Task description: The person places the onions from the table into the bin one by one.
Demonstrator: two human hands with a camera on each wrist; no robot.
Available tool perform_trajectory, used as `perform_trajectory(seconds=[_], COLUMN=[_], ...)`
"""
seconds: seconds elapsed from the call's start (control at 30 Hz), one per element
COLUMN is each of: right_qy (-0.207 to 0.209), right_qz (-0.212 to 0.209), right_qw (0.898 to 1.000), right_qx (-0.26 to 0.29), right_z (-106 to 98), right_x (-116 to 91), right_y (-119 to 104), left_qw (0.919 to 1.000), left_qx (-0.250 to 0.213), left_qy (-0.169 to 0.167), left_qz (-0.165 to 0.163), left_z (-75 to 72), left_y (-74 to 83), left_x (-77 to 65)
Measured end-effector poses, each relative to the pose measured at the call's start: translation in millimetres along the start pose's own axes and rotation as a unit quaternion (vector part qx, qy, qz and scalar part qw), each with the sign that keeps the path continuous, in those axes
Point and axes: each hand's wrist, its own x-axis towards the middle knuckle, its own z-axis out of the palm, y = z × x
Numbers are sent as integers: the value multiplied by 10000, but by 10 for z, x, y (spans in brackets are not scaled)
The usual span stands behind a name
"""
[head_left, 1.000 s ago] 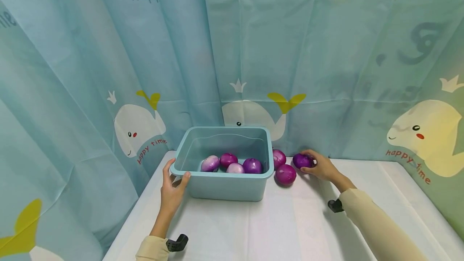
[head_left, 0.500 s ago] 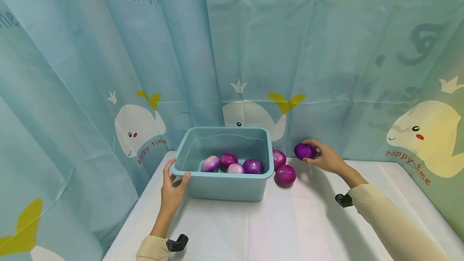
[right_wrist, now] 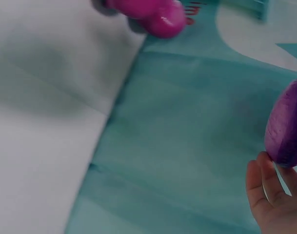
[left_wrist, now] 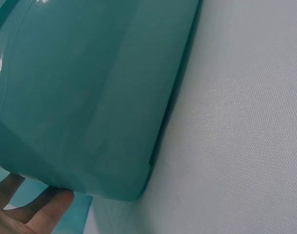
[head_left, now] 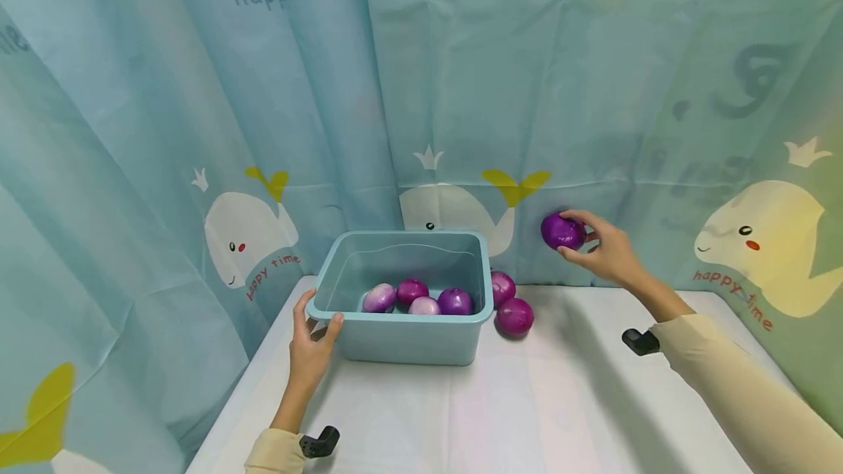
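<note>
In the head view my right hand point(head_left: 607, 249) holds a purple onion point(head_left: 563, 231) in the air, to the right of the bin and above the table. The right wrist view has this onion point(right_wrist: 287, 126) at its right edge, with fingertips against its lower end. My left hand point(head_left: 309, 357) grips the near left corner of a blue-green plastic bin point(head_left: 408, 342), thumb at the front and fingers along the left side. Several onions lie inside the bin, among them a purple onion point(head_left: 456, 301) and a paler onion point(head_left: 379, 298).
Two red onions, a nearer onion point(head_left: 515, 317) and a farther onion point(head_left: 503, 287), sit on the white table point(head_left: 527, 401) against the bin's right side. A pale blue curtain point(head_left: 593, 93) with whale prints hangs close behind the table's back edge.
My right hand has lifted the purple onion off the table, up and slightly to the right. My left hand and the bin have stayed in place.
</note>
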Motion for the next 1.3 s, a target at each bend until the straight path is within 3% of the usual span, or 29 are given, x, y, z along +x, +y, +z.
perform_trajectory(seconds=[0.3,0.7,1.0,1.3], right_qy=[0,-239,-835,-1408], right_qz=[219,282,97,-347], right_qw=[9997,9992,9965,9888], right_qx=[-138,-146,-15,355], right_z=[-248,-253,-86,261], right_x=[209,293,535,794], right_y=[-185,-321,-533,-843], left_qw=[9999,10000,10000,9999], left_qx=[49,-22,-29,-88], left_qy=[-1,-28,-47,-74], left_qz=[94,93,58,2], left_z=[-3,-6,-17,-15], left_y=[-17,-33,-17,-11], left_x=[3,9,6,-5])
